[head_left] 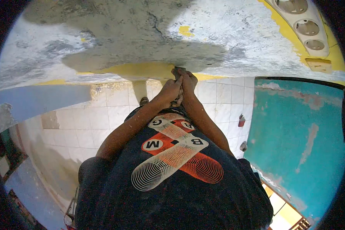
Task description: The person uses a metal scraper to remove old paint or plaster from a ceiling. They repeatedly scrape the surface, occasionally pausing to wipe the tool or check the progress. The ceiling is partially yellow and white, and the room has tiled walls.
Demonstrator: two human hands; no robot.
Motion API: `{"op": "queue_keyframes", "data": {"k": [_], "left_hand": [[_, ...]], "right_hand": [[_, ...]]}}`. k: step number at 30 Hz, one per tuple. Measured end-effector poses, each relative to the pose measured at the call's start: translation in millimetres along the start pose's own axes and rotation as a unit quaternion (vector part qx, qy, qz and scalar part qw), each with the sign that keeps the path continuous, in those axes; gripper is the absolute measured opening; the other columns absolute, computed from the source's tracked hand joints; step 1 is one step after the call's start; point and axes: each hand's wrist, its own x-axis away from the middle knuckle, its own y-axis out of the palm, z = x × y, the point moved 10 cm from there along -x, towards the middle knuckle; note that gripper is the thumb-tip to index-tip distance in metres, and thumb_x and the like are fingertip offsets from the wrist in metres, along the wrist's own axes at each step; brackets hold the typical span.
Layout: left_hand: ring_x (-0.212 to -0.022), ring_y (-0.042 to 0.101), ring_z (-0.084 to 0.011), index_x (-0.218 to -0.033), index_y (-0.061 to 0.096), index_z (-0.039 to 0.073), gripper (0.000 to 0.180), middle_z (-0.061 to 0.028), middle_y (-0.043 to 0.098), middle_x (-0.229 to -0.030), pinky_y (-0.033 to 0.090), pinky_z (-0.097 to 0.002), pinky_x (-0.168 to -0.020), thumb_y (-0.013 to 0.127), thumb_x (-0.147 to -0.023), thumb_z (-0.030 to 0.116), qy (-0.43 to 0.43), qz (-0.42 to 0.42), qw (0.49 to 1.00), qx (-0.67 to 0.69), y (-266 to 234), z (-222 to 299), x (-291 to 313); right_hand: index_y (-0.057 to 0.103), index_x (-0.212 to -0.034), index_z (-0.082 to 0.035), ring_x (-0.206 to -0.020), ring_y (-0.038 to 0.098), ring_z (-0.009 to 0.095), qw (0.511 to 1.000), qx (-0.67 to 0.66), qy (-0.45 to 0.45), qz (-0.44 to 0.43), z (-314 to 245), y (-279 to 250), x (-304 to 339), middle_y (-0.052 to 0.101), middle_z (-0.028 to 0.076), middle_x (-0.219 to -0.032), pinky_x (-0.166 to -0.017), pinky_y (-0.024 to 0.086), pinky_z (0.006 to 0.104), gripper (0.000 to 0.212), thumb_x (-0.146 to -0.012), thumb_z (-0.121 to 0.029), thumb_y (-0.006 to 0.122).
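Note:
Both my hands are closed together around a scraper, its flat greyish blade (179,69) set against the lower part of the wall (115,42). My left hand (171,91) wraps the tool from the left, its fingers bent. Right beside it, my right hand (188,82) grips the same tool nearer the blade. Most of the handle is hidden by my fingers. A strip of yellow paint (142,70) runs along the wall at the blade, while the surface above is patchy white and grey, with a crack and my shadow on it.
White floor tiles (115,97) lie below the wall. A teal wall (295,126) with peeled patches is at the right, a blue wall section (50,99) at the left. A small red object (241,121) and a roundish object (243,146) sit on the floor. A pale panel with round openings (306,27) is upper right.

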Motion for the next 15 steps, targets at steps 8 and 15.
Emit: {"op": "queue_keyframes", "data": {"k": [8, 15], "left_hand": [[-0.031, 0.041, -0.0140, -0.066, 0.040, 0.011, 0.047, 0.0008, 0.038, -0.047, 0.029, -0.0287, -0.027, 0.042, -0.097, 0.047, 0.018, -0.015, 1.000, -0.012, 11, 1, 13], [-0.033, 0.042, -0.0156, -0.065, 0.042, 0.012, 0.047, -0.0011, 0.041, -0.048, 0.029, -0.0297, -0.029, 0.043, -0.097, 0.046, -0.001, -0.032, 0.999, 0.019, 5, 2, 7]], "right_hand": [[0.061, -0.083, 0.005, -0.070, 0.065, 0.017, 0.998, -0.052, -0.020, 0.014, 0, -7, 4, 0.069, 0.014, -0.082, -0.060, 0.051, 0.0257, 0.014, -0.083, -0.009, 0.063], [0.063, -0.084, 0.005, -0.066, 0.065, 0.018, 1.000, 0.002, -0.023, 0.018, 3, -9, -12, 0.069, 0.016, -0.079, -0.058, 0.052, 0.0267, 0.012, -0.080, -0.006, 0.062]]}}
